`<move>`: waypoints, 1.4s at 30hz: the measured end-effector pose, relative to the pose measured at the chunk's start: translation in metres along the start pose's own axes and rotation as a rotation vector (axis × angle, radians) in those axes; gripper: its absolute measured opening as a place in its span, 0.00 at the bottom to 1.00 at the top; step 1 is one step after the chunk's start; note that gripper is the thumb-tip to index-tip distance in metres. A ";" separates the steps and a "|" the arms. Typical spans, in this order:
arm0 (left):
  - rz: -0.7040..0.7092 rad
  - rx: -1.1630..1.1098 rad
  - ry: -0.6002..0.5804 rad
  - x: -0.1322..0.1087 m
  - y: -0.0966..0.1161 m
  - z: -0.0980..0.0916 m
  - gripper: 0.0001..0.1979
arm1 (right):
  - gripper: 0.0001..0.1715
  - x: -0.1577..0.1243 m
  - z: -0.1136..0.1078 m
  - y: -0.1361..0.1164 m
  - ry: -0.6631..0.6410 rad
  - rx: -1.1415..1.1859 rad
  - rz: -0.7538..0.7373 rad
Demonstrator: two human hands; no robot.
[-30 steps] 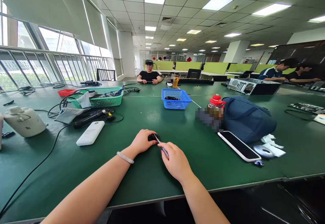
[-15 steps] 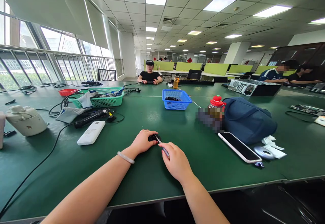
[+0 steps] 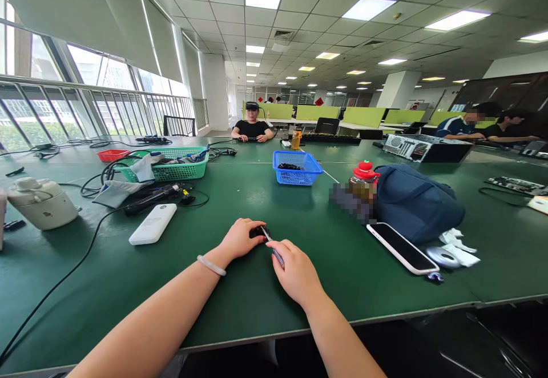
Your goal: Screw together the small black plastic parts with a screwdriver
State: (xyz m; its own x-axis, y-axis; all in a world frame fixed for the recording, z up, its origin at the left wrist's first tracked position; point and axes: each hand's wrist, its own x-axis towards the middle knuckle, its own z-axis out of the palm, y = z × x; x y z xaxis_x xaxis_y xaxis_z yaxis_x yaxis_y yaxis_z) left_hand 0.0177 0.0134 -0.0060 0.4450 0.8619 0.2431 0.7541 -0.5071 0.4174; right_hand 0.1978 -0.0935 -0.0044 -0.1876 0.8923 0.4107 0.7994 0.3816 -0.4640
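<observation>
On the green table [image 3: 240,309], my left hand [image 3: 242,238] is closed around a small black part [image 3: 257,232], its thumb and fingers on either side. Most of that part is hidden by the fingers, so its kind cannot be made out. My right hand [image 3: 296,269] grips a slim metal tool like a screwdriver [image 3: 277,254], slanting up and left. The tool's tip meets the black part or lies very close to it, between the left fingertips. A pale bracelet [image 3: 211,265] circles my left wrist.
A blue basket [image 3: 298,179] holding black pieces stands ahead. Leftward are a white power bank [image 3: 153,224], a green basket [image 3: 184,171], cables and a beige bottle [image 3: 43,204]. Rightward lie a phone [image 3: 402,249], a navy bag [image 3: 417,204] and a red-lidded jar [image 3: 363,178]. A person [image 3: 252,127] sits opposite.
The view has shifted very slightly. Both hands keep nearly the same pose, with the tool still at the black part.
</observation>
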 end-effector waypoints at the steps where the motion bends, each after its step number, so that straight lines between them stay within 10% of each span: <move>1: 0.001 -0.001 0.002 0.000 0.000 0.000 0.22 | 0.19 0.000 0.000 0.000 -0.002 -0.009 -0.002; 42: -0.052 -0.026 -0.021 -0.003 0.007 -0.003 0.33 | 0.16 0.004 0.003 0.008 0.068 -0.050 0.208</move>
State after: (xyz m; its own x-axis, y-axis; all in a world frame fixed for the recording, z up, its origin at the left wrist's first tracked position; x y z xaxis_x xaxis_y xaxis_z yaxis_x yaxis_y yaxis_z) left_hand 0.0206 0.0074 -0.0012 0.4159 0.8866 0.2022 0.7638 -0.4613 0.4514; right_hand 0.2020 -0.0861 -0.0092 0.0218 0.9315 0.3630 0.8447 0.1770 -0.5052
